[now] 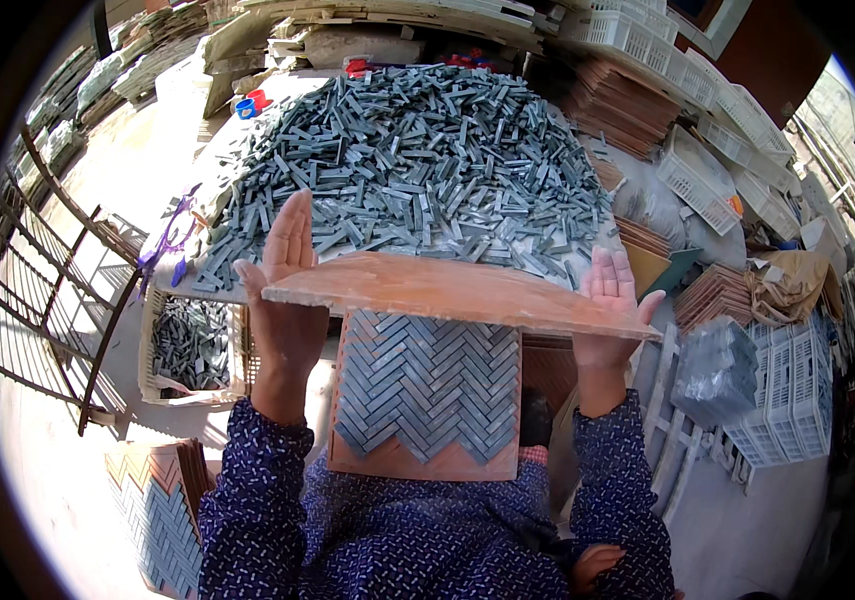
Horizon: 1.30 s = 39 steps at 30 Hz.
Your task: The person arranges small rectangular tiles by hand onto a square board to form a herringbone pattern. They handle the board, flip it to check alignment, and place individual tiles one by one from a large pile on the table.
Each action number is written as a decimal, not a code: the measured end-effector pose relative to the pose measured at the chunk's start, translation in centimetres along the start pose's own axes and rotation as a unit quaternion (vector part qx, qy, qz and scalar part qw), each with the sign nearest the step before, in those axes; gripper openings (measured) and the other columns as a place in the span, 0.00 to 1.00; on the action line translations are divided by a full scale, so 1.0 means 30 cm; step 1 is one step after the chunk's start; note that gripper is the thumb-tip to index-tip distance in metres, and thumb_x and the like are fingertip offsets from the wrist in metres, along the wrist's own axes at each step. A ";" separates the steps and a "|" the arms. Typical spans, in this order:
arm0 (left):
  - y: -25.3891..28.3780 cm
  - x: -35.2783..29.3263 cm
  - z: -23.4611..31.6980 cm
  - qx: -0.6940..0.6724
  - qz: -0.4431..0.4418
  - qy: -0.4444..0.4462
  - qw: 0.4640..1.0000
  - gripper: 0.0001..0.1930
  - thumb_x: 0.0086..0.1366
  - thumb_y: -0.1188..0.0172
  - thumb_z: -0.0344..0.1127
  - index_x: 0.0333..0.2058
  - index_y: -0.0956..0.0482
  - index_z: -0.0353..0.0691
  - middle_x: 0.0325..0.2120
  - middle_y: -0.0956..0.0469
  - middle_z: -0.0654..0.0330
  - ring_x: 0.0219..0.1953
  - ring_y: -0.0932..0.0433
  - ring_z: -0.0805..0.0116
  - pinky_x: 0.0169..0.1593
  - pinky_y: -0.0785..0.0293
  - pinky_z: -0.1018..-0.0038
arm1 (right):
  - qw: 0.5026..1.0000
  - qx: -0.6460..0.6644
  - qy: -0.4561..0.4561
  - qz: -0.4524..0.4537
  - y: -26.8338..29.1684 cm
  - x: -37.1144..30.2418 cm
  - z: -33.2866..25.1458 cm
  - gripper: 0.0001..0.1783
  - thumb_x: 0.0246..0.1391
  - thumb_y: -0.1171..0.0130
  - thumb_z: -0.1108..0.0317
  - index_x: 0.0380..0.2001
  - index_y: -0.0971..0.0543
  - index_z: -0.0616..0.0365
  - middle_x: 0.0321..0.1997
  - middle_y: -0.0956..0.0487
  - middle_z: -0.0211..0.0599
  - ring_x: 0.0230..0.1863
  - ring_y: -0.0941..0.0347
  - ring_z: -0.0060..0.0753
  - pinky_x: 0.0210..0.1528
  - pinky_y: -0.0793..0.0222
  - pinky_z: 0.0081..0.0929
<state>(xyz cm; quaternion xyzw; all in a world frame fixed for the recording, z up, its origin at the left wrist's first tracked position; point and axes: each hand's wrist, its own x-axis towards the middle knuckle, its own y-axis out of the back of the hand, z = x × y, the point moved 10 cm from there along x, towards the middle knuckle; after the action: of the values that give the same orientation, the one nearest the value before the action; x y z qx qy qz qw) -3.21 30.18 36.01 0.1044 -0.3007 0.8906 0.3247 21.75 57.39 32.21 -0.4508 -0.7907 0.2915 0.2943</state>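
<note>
From my remote position I record a bench (216, 165) across the upper middle of the frame, carrying a heap of grey-green strips (418, 160). At the centre I find a reddish-brown board (448, 285), seen nearly edge-on and spanning both hands. Directly below it in the frame is a herringbone panel (428, 385) of grey strips on a reddish backing. A pale crate (180, 392) of strips stands at centre left. The left hand (284, 255) and right hand (610, 285) are at the board's opposite ends, fingers stretched upward, not curled round it, thumbs spread apart. At upper left I note a small blue cup (246, 108).
</note>
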 end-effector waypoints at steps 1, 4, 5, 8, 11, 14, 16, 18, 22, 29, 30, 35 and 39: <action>-0.029 0.079 -0.019 0.007 -0.033 -0.059 0.998 0.41 0.66 0.76 0.66 0.64 0.52 0.37 0.66 0.53 0.52 0.68 0.56 0.62 0.68 0.69 0.62 | 0.997 -0.023 0.048 -0.051 -0.042 0.060 -0.019 0.46 0.55 0.55 0.35 0.61 0.45 0.65 0.65 0.41 0.48 0.68 0.51 0.40 0.69 0.60 0.37; -0.011 0.250 -0.200 0.071 -0.077 -0.062 0.993 0.33 0.71 0.69 0.55 0.63 0.50 0.34 0.62 0.45 0.54 0.63 0.46 0.65 0.65 0.53 0.71 | 0.927 -0.250 0.235 -0.153 -0.111 0.185 0.027 0.42 0.57 0.50 0.45 0.62 0.49 0.65 0.62 0.39 0.47 0.63 0.45 0.35 0.65 0.54 0.30; 0.045 0.291 -0.285 0.148 -0.069 -0.027 0.986 0.30 0.72 0.67 0.51 0.63 0.50 0.35 0.60 0.42 0.55 0.62 0.44 0.65 0.64 0.51 0.72 | 0.873 -0.343 0.299 -0.177 -0.160 0.190 0.058 0.42 0.58 0.47 0.49 0.63 0.52 0.66 0.61 0.39 0.47 0.61 0.44 0.34 0.63 0.52 0.28; 0.096 0.325 -0.522 0.194 -0.111 0.091 0.971 0.23 0.71 0.58 0.42 0.59 0.43 0.36 0.53 0.35 0.57 0.56 0.38 0.70 0.60 0.44 0.74 | 0.798 -0.558 0.208 -0.094 -0.010 0.281 0.198 0.39 0.56 0.43 0.56 0.59 0.48 0.68 0.56 0.34 0.55 0.56 0.35 0.47 0.57 0.41 0.34; 0.198 0.286 -0.684 0.269 -0.096 0.066 0.956 0.24 0.68 0.51 0.38 0.59 0.44 0.35 0.52 0.36 0.55 0.55 0.37 0.68 0.59 0.42 0.74 | 0.742 -0.635 0.177 -0.124 0.144 0.294 0.366 0.27 0.54 0.42 0.57 0.48 0.38 0.65 0.45 0.28 0.60 0.46 0.30 0.59 0.47 0.36 0.42; 0.250 0.305 -0.769 0.153 -0.057 0.115 0.980 0.24 0.66 0.49 0.33 0.58 0.43 0.32 0.54 0.36 0.54 0.56 0.38 0.71 0.59 0.42 0.75 | 0.713 -0.690 0.101 -0.073 0.230 0.303 0.438 0.22 0.54 0.42 0.57 0.41 0.35 0.62 0.34 0.26 0.56 0.38 0.30 0.61 0.40 0.35 0.44; 0.271 0.300 -0.812 0.091 -0.022 0.138 0.986 0.23 0.64 0.49 0.31 0.56 0.40 0.31 0.52 0.35 0.55 0.55 0.37 0.73 0.57 0.41 0.76 | 0.720 -0.681 0.110 -0.073 0.228 0.341 0.446 0.21 0.52 0.41 0.56 0.36 0.33 0.63 0.28 0.26 0.55 0.32 0.30 0.59 0.36 0.35 0.43; 0.231 0.320 -0.810 0.102 0.014 0.159 0.982 0.22 0.62 0.49 0.28 0.54 0.38 0.30 0.50 0.33 0.57 0.52 0.35 0.75 0.55 0.39 0.78 | 0.697 -0.710 0.050 -0.084 0.275 0.395 0.455 0.21 0.51 0.39 0.55 0.33 0.32 0.63 0.27 0.26 0.54 0.31 0.30 0.58 0.35 0.35 0.43; 0.240 0.367 -0.849 0.093 0.066 0.182 0.977 0.16 0.59 0.48 0.27 0.47 0.30 0.30 0.39 0.27 0.61 0.40 0.28 0.75 0.48 0.34 0.80 | 0.684 -0.725 0.051 -0.062 0.268 0.446 0.469 0.21 0.49 0.38 0.55 0.25 0.31 0.64 0.24 0.28 0.48 0.26 0.31 0.44 0.31 0.36 0.35; 0.141 0.447 -0.813 0.095 0.026 0.206 0.974 0.28 0.63 0.48 0.36 0.57 0.43 0.22 0.54 0.35 0.46 0.56 0.35 0.62 0.58 0.40 0.71 | 0.678 -0.733 0.028 -0.056 0.328 0.518 0.468 0.20 0.44 0.35 0.56 0.29 0.25 0.64 0.25 0.24 0.50 0.28 0.27 0.50 0.33 0.33 0.39; 0.118 0.417 -0.775 0.136 0.030 0.174 0.975 0.31 0.64 0.48 0.37 0.59 0.46 0.23 0.58 0.39 0.43 0.61 0.39 0.58 0.63 0.44 0.68 | 0.725 -0.688 0.031 -0.034 0.360 0.516 0.438 0.23 0.43 0.34 0.58 0.37 0.25 0.64 0.32 0.23 0.50 0.27 0.27 0.45 0.33 0.32 0.36; 0.026 0.118 -0.512 0.619 -0.190 -0.027 0.761 0.38 0.66 0.50 0.47 0.66 0.59 0.39 0.67 0.57 0.48 0.69 0.61 0.53 0.67 0.65 0.58 | 0.811 -0.576 0.029 -0.094 0.248 0.244 0.348 0.32 0.56 0.43 0.55 0.56 0.35 0.65 0.56 0.32 0.56 0.54 0.32 0.43 0.55 0.35 0.33; 0.054 -0.272 -0.455 0.663 -0.326 0.044 0.673 0.43 0.61 0.52 0.58 0.66 0.58 0.39 0.67 0.58 0.50 0.69 0.62 0.51 0.67 0.68 0.51 | 0.775 -0.618 0.024 -0.132 0.293 -0.074 0.230 0.32 0.60 0.49 0.54 0.59 0.38 0.66 0.59 0.35 0.56 0.61 0.38 0.45 0.60 0.40 0.34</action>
<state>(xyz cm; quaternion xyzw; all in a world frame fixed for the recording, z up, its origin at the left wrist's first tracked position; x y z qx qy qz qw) 2.13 33.23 21.26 0.3441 0.4360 0.6975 0.4527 22.42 57.81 20.85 -0.4334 -0.8454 -0.3122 0.0072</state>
